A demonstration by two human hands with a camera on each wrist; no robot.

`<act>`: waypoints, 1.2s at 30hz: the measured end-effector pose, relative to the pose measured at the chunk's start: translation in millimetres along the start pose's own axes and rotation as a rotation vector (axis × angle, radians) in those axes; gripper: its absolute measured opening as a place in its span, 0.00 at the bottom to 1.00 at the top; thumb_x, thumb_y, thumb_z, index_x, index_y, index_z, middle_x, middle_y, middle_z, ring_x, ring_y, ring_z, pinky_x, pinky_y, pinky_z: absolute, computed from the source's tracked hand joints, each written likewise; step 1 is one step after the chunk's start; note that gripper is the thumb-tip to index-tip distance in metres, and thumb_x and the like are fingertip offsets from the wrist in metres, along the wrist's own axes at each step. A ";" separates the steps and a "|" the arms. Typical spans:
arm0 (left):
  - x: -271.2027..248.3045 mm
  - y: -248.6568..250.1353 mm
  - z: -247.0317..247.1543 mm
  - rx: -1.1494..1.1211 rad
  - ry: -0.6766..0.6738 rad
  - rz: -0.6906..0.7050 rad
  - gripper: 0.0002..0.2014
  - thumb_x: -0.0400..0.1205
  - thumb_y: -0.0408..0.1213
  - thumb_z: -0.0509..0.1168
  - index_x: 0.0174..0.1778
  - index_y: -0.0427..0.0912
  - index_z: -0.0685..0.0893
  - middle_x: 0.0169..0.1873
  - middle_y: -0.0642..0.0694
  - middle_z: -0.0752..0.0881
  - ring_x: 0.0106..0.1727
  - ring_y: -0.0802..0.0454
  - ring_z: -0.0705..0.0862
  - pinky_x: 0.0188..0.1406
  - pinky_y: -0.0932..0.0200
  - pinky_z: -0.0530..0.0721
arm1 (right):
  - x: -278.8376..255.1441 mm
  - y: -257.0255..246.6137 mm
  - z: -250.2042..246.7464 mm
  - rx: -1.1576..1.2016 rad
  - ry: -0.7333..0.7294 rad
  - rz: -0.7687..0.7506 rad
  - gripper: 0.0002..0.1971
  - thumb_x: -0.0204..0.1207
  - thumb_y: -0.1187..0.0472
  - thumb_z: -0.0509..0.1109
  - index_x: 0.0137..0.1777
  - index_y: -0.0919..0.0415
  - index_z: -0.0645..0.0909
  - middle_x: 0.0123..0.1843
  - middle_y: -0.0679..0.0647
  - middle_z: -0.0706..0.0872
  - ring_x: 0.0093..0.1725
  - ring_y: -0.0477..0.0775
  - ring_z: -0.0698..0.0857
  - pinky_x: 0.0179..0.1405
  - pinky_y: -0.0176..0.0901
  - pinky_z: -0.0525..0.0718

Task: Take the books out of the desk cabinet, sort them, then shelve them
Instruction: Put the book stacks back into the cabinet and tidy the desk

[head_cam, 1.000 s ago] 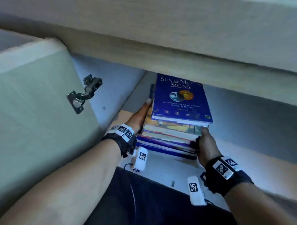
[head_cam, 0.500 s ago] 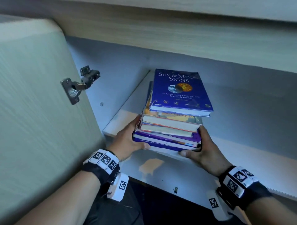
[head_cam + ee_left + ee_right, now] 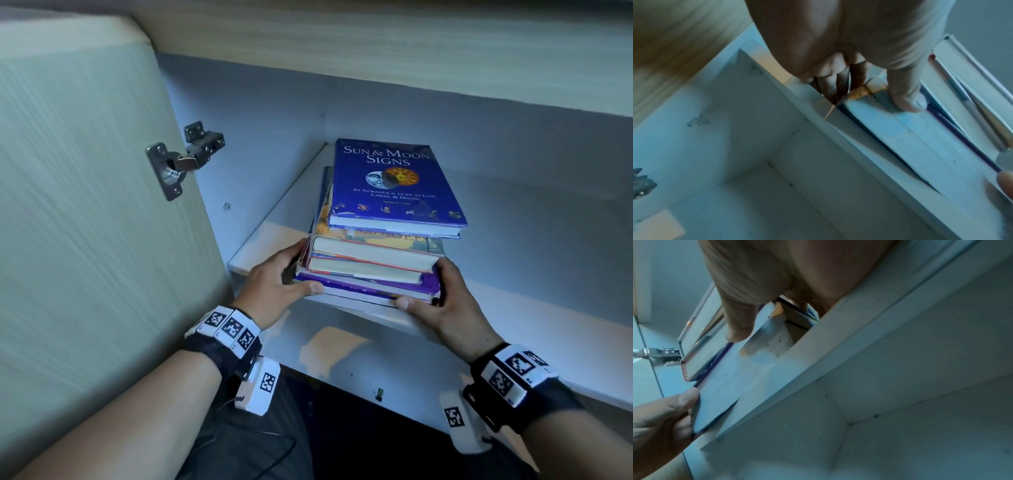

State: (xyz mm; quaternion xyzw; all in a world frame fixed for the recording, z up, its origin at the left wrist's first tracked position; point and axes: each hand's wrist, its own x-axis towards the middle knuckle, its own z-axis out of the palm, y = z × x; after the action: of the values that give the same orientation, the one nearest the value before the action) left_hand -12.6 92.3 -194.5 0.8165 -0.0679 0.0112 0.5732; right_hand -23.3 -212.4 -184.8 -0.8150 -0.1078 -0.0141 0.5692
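Note:
A stack of several books (image 3: 373, 260) lies on the cabinet's inner shelf (image 3: 260, 250), its front edge hanging past the shelf lip. The top book (image 3: 394, 181) is blue, titled "Sun & Moon Signs". My left hand (image 3: 284, 281) grips the stack's left front corner, thumb on the front page edges and fingers underneath. My right hand (image 3: 435, 298) grips the right front corner the same way. In the left wrist view the thumb (image 3: 908, 95) presses the page block (image 3: 920, 138). In the right wrist view my thumb (image 3: 740, 327) lies on the book stack (image 3: 731, 379) above the shelf edge (image 3: 818, 363).
The open cabinet door (image 3: 85, 222) stands close on the left, with a metal hinge (image 3: 181, 161). The desk's wooden front rail (image 3: 376, 37) overhangs the opening. A lower compartment (image 3: 359, 356) lies under the shelf. My dark-trousered legs (image 3: 267, 445) are below.
Over the last second both hands slid the stack toward me to the shelf's front edge, and the thumbs came round onto its front. The view has moved closer.

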 end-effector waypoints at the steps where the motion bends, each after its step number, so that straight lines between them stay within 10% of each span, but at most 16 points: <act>1: 0.1 -1.4 -0.1 -0.014 0.009 0.000 0.36 0.72 0.45 0.81 0.77 0.60 0.78 0.66 0.59 0.89 0.68 0.57 0.86 0.75 0.43 0.81 | -0.8 -4.2 1.4 -0.027 -0.001 -0.018 0.32 0.74 0.59 0.83 0.75 0.50 0.73 0.69 0.44 0.86 0.67 0.43 0.86 0.68 0.44 0.84; 15: -3.8 -7.2 5.7 -0.155 0.148 0.005 0.31 0.69 0.33 0.84 0.69 0.44 0.85 0.61 0.51 0.92 0.65 0.53 0.89 0.71 0.41 0.84 | -2.8 15.2 -3.4 -0.119 -0.004 -0.066 0.33 0.70 0.33 0.78 0.71 0.44 0.73 0.76 0.52 0.79 0.74 0.55 0.82 0.74 0.67 0.79; 19: -1.7 7.7 2.4 -0.137 0.080 0.047 0.43 0.68 0.54 0.83 0.80 0.57 0.74 0.75 0.55 0.81 0.77 0.53 0.79 0.77 0.40 0.78 | -1.8 -0.5 1.2 -0.102 0.009 -0.129 0.25 0.71 0.36 0.74 0.68 0.25 0.74 0.77 0.37 0.74 0.80 0.46 0.74 0.79 0.49 0.73; 23: 0.1 20.4 4.0 -0.073 0.038 0.117 0.31 0.77 0.47 0.76 0.78 0.59 0.78 0.68 0.57 0.88 0.71 0.56 0.85 0.75 0.44 0.80 | -0.9 -9.8 6.6 -0.204 0.022 -0.152 0.10 0.77 0.35 0.63 0.56 0.18 0.77 0.65 0.20 0.73 0.74 0.36 0.73 0.72 0.33 0.70; 28: -0.3 19.3 -1.8 -0.061 0.081 0.115 0.30 0.74 0.56 0.73 0.73 0.54 0.84 0.61 0.60 0.91 0.66 0.63 0.87 0.73 0.51 0.82 | -3.9 -5.8 7.5 -0.232 0.043 -0.162 0.19 0.79 0.37 0.62 0.68 0.34 0.80 0.76 0.37 0.76 0.82 0.47 0.71 0.84 0.57 0.69; 32: -1.1 18.8 -0.3 -0.099 0.067 0.100 0.30 0.76 0.50 0.75 0.76 0.54 0.81 0.63 0.58 0.90 0.66 0.62 0.87 0.72 0.49 0.83 | -6.0 -15.7 6.8 -0.169 -0.005 -0.153 0.20 0.78 0.39 0.66 0.70 0.34 0.77 0.73 0.30 0.77 0.78 0.43 0.75 0.82 0.56 0.72; 36: 3.9 29.2 -6.6 -0.132 0.047 0.103 0.50 0.69 0.63 0.79 0.86 0.55 0.66 0.81 0.56 0.74 0.81 0.57 0.74 0.82 0.42 0.73 | -5.0 -34.1 2.8 0.051 0.028 -0.120 0.32 0.75 0.51 0.75 0.80 0.42 0.71 0.73 0.35 0.83 0.74 0.38 0.81 0.73 0.40 0.78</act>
State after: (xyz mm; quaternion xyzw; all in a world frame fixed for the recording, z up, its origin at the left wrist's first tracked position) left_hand -11.9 88.4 -164.6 0.7720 -0.0969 0.0556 0.6258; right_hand -35.0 -199.4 -155.0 -0.7920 -0.1490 -0.0572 0.5892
